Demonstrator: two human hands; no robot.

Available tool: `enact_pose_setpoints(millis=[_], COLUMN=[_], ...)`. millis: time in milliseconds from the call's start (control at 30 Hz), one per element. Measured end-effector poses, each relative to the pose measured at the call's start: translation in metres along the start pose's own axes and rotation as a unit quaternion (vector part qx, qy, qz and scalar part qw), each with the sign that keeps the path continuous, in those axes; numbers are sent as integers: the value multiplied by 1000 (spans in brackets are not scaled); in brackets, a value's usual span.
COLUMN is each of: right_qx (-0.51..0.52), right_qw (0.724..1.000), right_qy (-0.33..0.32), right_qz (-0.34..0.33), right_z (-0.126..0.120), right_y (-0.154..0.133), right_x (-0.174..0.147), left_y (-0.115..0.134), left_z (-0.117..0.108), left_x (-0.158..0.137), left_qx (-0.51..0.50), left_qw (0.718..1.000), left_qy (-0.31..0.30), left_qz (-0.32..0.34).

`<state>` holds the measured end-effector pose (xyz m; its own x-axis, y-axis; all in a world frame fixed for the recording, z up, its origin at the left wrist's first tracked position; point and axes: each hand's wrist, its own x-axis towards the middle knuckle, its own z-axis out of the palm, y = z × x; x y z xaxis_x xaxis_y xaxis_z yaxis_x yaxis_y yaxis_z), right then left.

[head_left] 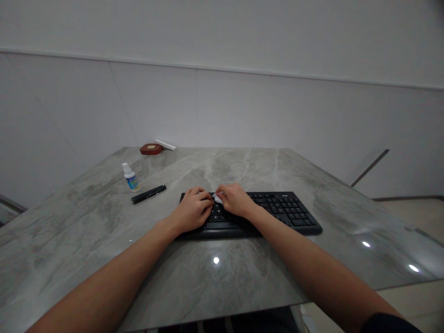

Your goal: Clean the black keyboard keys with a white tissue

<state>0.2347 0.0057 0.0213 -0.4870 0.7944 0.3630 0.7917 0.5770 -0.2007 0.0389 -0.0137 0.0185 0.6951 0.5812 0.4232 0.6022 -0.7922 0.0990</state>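
A black keyboard (287, 209) lies flat on the grey marbled table, its number pad to the right. My left hand (194, 207) rests over the keyboard's left end, fingers bent and somewhat apart, with nothing seen in it. Close beside it, my right hand (236, 199) pinches a small white wipe (218, 199) down against the keys left of the middle. Most of the wipe is hidden by the fingers. Both hands cover part of the keys.
Left of the keyboard lies a black pen-like stick (149, 194); behind it stands a small white spray bottle (131, 177) with a blue label. A reddish-brown case (151, 149) and a white flat bar (166, 145) lie at the far left by the wall. The table (222, 277) ends near me.
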Motion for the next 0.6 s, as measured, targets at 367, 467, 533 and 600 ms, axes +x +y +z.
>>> enact_pose_setpoints(millis=[367,467,533,600], right_qx=[9,11,11,13], right_qw=[1000,1000,1000,1000], right_qy=[-4,-8,-7,-8], right_qz=[-8,-11,-13,-18], right_z=[0,1,1,0], right_y=[1,2,1,0], right_x=[1,1,0,0], left_y=[0,1,1,1], left_z=[0,-1,-1,0], left_x=[0,0,0,0], left_qx=[-2,-3,-3,-2], left_qw=[1000,1000,1000,1000], left_qy=[-4,-3,-2,-1], left_qz=[-3,-2,-1,-1])
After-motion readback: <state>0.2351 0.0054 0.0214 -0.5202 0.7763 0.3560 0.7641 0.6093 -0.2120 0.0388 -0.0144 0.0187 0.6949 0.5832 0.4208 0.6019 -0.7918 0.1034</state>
